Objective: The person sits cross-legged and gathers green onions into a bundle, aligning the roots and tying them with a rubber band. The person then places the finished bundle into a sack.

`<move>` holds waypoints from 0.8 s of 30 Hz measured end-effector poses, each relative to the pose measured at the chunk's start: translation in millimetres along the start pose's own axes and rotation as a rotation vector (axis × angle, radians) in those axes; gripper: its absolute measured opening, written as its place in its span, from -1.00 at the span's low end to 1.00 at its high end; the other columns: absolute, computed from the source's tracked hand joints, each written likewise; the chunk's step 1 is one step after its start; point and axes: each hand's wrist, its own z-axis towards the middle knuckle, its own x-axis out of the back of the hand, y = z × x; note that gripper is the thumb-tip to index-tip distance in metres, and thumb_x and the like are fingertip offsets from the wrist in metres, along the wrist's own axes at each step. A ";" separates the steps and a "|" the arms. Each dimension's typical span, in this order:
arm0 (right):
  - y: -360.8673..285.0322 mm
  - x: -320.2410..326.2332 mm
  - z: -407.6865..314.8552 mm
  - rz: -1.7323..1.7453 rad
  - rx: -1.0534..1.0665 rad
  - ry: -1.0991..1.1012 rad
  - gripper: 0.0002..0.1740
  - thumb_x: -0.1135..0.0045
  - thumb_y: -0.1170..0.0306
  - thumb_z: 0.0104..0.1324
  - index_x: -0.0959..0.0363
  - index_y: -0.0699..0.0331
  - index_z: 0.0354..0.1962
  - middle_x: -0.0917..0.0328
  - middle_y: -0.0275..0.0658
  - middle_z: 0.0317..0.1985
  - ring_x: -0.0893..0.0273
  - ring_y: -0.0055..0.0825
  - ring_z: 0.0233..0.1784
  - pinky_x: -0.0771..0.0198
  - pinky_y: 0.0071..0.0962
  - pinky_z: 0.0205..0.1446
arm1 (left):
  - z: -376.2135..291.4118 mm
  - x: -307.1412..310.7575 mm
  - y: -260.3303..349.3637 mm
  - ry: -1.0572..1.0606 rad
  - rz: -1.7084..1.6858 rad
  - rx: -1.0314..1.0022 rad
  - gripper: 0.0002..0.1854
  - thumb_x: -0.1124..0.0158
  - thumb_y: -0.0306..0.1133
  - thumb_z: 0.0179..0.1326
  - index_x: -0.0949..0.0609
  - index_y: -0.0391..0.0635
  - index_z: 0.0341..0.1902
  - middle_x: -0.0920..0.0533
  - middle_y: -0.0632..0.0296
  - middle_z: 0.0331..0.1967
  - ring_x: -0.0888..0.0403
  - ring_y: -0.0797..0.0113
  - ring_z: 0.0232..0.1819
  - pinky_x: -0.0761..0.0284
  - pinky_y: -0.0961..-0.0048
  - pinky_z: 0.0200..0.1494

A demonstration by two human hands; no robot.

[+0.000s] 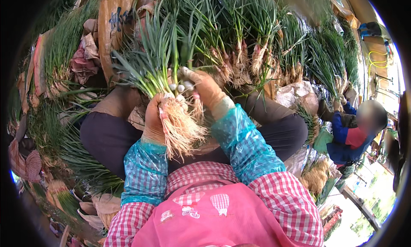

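Note:
My left hand (154, 117), in a tan glove, is closed around a bunch of spring onions (154, 80). Its green leaves fan up and left, and its pale stringy roots (183, 128) hang down toward my lap. Several small white bulbs (180, 87) show at the bunch's right side. At these bulbs my right hand (207, 86), also gloved, has its thumb and fingers bent around onion stalks; the exact grip is partly hidden. Below its fingers dangles a reddish stem with roots (196, 104). Translucent blue-green plastic sleeves cover both forearms.
Rows of rooted onion bunches (237, 54) lie beyond my crossed legs. More greens (86, 160) are heaped at the left, near a brown sack (114, 32) bearing writing. At the right another person (350, 141) sits holding a bunch. Tan roots (316, 176) lie nearby.

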 end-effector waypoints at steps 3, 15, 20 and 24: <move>4.6 -7.3 13.8 0.166 0.033 -0.025 -0.75 -0.08 0.25 0.34 -0.52 0.28 -0.30 -0.48 -0.42 -0.62 -0.23 -0.71 -0.78 -0.08 -0.71 -0.78 | 1.5 -27.4 -1.0 -0.025 -0.083 0.028 -0.71 0.03 -0.40 0.16 -0.50 -0.28 -0.10 -0.58 0.01 -0.27 -0.55 0.15 -0.24 -0.57 0.15 -0.17; -9.7 45.7 -3.6 0.383 0.479 0.426 -0.77 -0.03 0.29 0.38 -0.49 0.30 -0.25 -0.48 -0.36 -0.50 -0.30 -0.70 -0.62 -0.20 -0.75 -0.62 | -12.0 -30.6 1.1 0.411 0.560 -0.216 -0.68 0.00 -0.37 0.18 -0.55 -0.32 -0.08 -0.54 0.19 -0.51 -0.39 0.51 -0.63 -0.42 0.58 -0.65; -26.1 76.5 -24.6 -0.210 0.134 0.344 -0.61 0.04 0.15 0.42 -0.47 0.37 -0.18 -0.52 -0.31 -0.54 -0.42 -0.65 -0.59 -0.23 -0.71 -0.64 | -27.6 -34.8 9.0 0.239 0.532 -0.237 -0.56 0.00 -0.40 0.14 -0.45 -0.38 0.08 -0.61 0.08 -0.33 -0.45 0.53 -0.57 -0.36 0.65 -0.70; -32.2 59.2 -27.8 -0.228 0.156 0.191 -0.43 0.12 0.02 0.42 -0.45 0.44 -0.07 -0.61 -0.16 -0.43 -0.52 -0.52 -0.51 -0.40 -0.59 -0.47 | -20.7 -50.1 -3.6 0.235 0.483 -0.102 -0.51 -0.04 -0.45 0.08 -0.42 -0.38 0.14 -0.59 0.14 -0.41 -0.39 0.55 -0.68 -0.33 0.68 -0.72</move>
